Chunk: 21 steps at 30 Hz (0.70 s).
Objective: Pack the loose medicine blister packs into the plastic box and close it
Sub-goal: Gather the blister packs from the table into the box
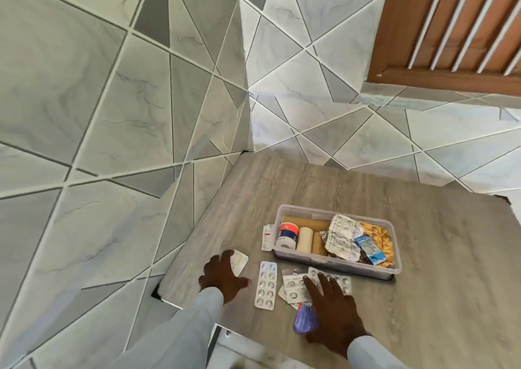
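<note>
The plastic box sits open on the tabletop, already quite full of rolls and packets. No lid is in view. Loose blister packs lie just in front of it. The left hand rests flat on a pale pack near the tabletop's edge, fingers spread, gripping nothing. The right hand lies flat over a heap of packs, its grip open too. The long silver pack lies between the hands. A push could slide the pale pack off the edge. The flat packs may slip from fingers, and the full box may not shut.
</note>
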Each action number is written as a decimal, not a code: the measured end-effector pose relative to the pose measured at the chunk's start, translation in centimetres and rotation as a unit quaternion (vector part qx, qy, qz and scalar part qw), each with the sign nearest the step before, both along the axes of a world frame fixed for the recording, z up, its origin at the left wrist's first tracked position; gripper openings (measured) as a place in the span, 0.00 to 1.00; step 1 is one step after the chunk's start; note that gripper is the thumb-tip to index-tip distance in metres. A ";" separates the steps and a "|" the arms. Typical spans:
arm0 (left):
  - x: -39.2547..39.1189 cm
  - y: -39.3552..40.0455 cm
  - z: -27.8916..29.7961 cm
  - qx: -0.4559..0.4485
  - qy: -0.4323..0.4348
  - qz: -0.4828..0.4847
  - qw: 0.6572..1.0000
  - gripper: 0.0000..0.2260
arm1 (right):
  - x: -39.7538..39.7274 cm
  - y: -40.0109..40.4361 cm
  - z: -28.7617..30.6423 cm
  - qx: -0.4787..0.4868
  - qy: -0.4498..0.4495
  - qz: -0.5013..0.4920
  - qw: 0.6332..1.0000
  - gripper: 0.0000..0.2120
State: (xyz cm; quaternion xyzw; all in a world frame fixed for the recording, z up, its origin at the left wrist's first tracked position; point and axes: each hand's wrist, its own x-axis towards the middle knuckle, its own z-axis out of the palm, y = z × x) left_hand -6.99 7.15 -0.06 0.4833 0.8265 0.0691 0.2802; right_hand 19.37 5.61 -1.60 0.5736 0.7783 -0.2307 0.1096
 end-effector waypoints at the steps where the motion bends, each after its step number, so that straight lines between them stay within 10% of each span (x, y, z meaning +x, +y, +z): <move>1: -0.2 0.4 -0.3 -0.009 0.007 -0.011 1.000 0.42 | -0.5 0.1 0.1 -0.003 -0.006 0.002 1.000 0.54; 13: 0.1 4.5 -3.7 -0.016 0.024 -0.178 0.984 0.33 | -4.6 2.2 -0.1 0.005 0.022 -0.166 0.986 0.39; 21: -1.3 6.8 -3.1 -0.052 -0.205 -0.065 0.975 0.18 | -4.0 2.6 0.4 -0.031 0.082 -0.300 0.950 0.37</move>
